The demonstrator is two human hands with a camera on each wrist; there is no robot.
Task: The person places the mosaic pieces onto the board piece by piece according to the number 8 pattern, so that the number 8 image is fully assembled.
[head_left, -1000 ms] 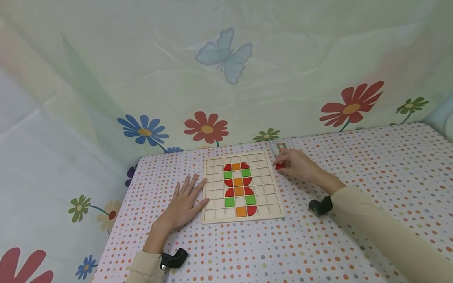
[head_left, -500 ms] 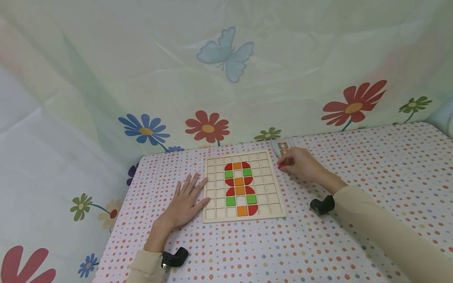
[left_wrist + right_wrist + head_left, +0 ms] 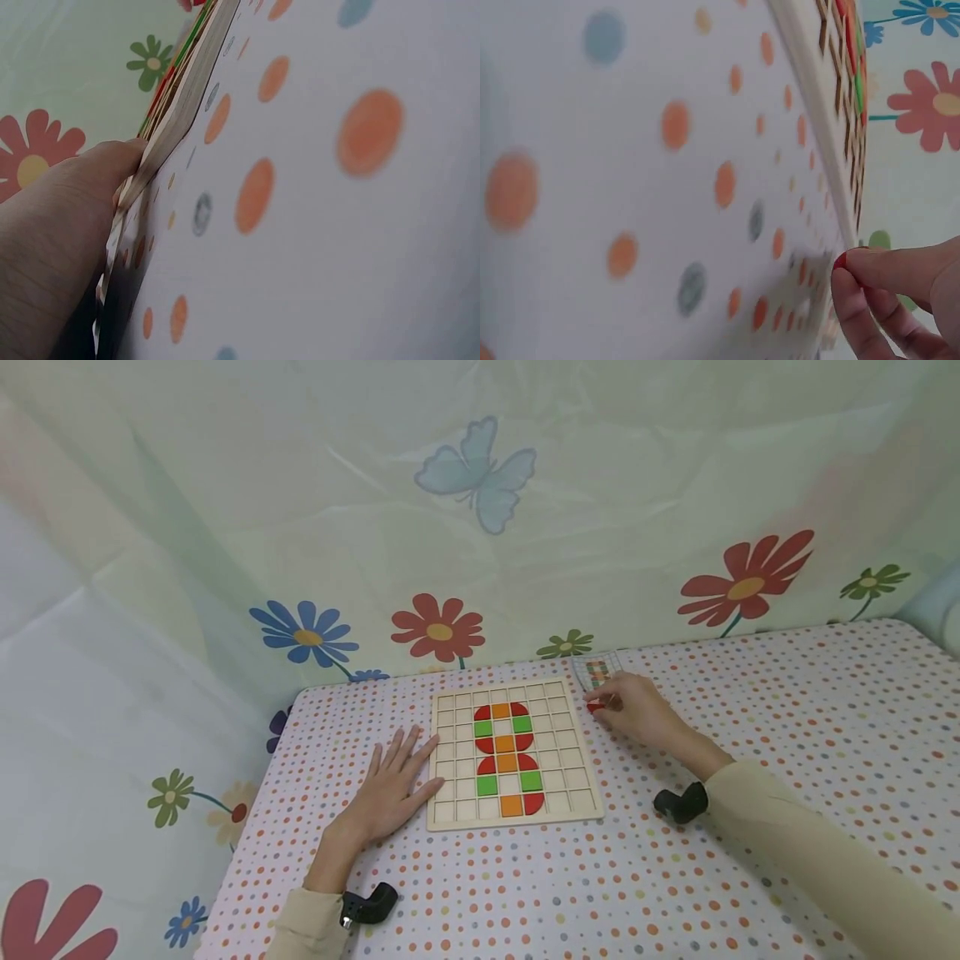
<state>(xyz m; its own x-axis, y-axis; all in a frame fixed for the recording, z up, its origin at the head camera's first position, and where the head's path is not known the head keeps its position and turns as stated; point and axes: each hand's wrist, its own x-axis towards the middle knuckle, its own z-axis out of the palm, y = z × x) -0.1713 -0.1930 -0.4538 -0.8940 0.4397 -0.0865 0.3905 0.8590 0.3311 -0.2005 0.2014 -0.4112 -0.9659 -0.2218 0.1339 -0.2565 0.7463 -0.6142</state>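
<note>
A square wooden grid board (image 3: 570, 777) lies on the table, with red rounded tiles (image 3: 533, 803), orange square tiles (image 3: 512, 807) and green square tiles (image 3: 530, 781) set in its middle columns. My left hand (image 3: 390, 797) rests flat on the table with spread fingers, its fingertips and thumb at the board's left edge. Just past the board's right edge, my right hand (image 3: 633, 706) pinches a small red tile (image 3: 595, 706) between thumb and fingers. In the right wrist view only a sliver of that red tile (image 3: 841, 260) shows between the fingertips.
Behind the right hand lies a printed pattern card (image 3: 596, 672), partly covered by the fingers. A dotted cloth (image 3: 465, 893) covers the table, and a flowered curtain (image 3: 615, 568) hangs along its back edge. Each wrist wears a black camera (image 3: 681, 802).
The red tile has turned between the right hand's fingers, and that hand has shifted slightly back near the card. The left hand stays by the board.
</note>
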